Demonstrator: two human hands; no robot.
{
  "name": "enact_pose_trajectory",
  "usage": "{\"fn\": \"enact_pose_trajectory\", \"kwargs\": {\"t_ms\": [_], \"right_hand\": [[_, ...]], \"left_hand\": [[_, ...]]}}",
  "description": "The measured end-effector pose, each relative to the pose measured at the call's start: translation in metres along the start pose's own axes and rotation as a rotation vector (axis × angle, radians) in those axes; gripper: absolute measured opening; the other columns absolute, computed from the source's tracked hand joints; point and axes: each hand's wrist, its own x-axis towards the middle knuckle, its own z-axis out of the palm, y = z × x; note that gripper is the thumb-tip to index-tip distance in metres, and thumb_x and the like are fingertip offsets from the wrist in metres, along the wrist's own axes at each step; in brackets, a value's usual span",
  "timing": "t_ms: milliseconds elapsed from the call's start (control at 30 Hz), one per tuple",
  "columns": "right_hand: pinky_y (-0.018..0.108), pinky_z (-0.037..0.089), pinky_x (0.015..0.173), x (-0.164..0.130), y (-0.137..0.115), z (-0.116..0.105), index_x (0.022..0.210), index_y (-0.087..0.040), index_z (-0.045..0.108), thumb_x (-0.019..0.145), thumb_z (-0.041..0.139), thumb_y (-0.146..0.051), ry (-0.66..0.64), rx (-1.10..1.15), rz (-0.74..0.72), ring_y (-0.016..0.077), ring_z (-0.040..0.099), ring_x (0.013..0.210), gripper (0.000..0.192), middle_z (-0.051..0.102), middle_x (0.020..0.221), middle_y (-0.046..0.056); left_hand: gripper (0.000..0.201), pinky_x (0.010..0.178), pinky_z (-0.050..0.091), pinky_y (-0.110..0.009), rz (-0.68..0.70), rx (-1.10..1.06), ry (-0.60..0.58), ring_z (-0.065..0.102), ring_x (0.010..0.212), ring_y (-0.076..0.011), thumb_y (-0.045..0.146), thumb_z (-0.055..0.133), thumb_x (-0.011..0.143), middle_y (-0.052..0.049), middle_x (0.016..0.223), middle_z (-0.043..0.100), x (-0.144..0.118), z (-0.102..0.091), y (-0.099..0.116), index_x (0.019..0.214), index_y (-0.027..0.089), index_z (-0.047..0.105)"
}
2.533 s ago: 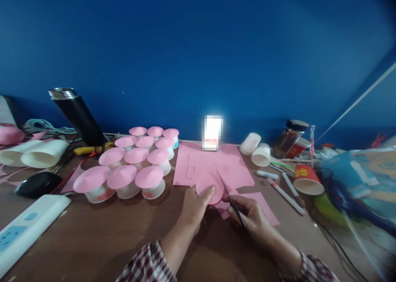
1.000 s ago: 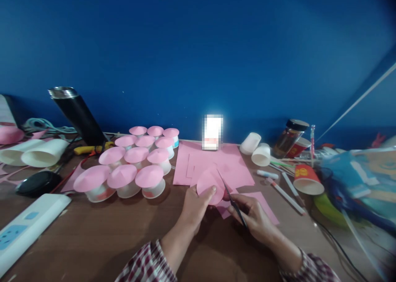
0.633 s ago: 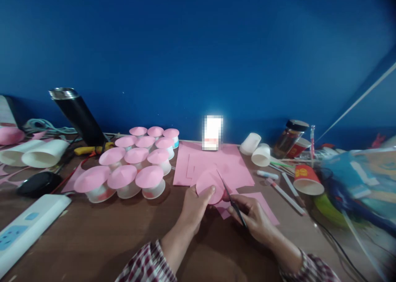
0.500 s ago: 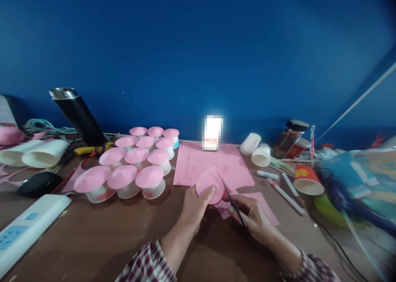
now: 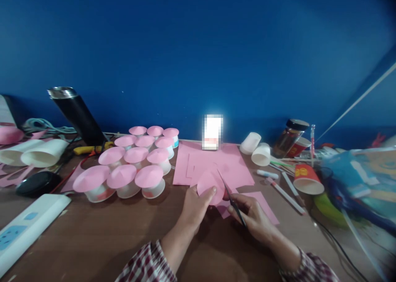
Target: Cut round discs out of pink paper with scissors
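Pink paper disc held just above the counter, in front of the pink sheets. Left hand grip closed on the disc's near edge. Right hand grip closed on scissors, blades at the disc's right edge. Pink-capped cups stand clustered to the left.

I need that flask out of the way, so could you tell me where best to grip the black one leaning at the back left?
Grip the black flask around its mid-body, coming from the front right. It leans left with its steel cap uppermost, and the pink-topped cups crowd its base, so the bare middle is the freest part.
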Motion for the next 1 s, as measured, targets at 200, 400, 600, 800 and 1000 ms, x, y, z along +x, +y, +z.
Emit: {"fn": "enact_pose_trajectory", "kwargs": {"t_ms": [200,400,600,800,1000], "right_hand": [[0.021,0.037,0.05,0.0002,0.0031,-0.0025,0.102,-0.01,0.065,0.082,0.06,-0.038,0.003,-0.056,-0.02,0.0124,0.047,0.056,0.035,0.057,0.067,0.001],[0.024,0.043,0.057,0.0004,-0.0028,-0.0033,0.105,-0.011,0.064,0.082,0.059,-0.037,0.0,-0.06,-0.028,0.0169,0.055,0.066,0.036,0.064,0.078,0.006],[0.022,0.041,0.052,0.0004,-0.0008,-0.0035,0.107,-0.01,0.064,0.082,0.059,-0.037,0.006,-0.079,-0.022,0.015,0.053,0.06,0.038,0.063,0.071,0.004],[0.021,0.037,0.05,-0.0003,-0.0005,-0.0045,0.106,-0.009,0.064,0.083,0.058,-0.036,-0.002,-0.07,-0.031,0.0123,0.048,0.056,0.036,0.059,0.067,0.002],[0.022,0.037,0.052,-0.0005,-0.0018,-0.0042,0.104,-0.009,0.065,0.082,0.059,-0.034,0.013,-0.077,-0.024,0.0123,0.045,0.058,0.034,0.056,0.068,0.002]], "left_hand": [[0.028,0.053,0.044,-0.024,-0.001,-0.008,-0.06,0.059,0.06,-0.0162,0.034,0.067,0.071,-0.009,0.07,0.069,0.0035,-0.0045,-0.0078,0.081,0.008,0.07],[0.027,0.058,0.046,-0.024,0.006,-0.03,-0.075,0.06,0.065,-0.0166,0.032,0.067,0.072,-0.01,0.077,0.07,0.0034,-0.0051,-0.0074,0.085,0.008,0.07],[0.024,0.05,0.041,-0.021,0.0,-0.005,-0.058,0.052,0.054,-0.0111,0.031,0.066,0.073,-0.005,0.063,0.065,0.003,-0.0045,-0.0059,0.08,0.008,0.07],[0.023,0.049,0.039,-0.02,0.012,0.007,-0.052,0.051,0.054,-0.0106,0.031,0.067,0.072,-0.005,0.063,0.065,0.0044,-0.0045,-0.0077,0.077,0.008,0.07],[0.025,0.051,0.042,-0.02,0.006,-0.014,-0.047,0.053,0.054,-0.0114,0.032,0.068,0.071,-0.006,0.065,0.066,0.0046,-0.0051,-0.0085,0.079,0.009,0.07]]}}
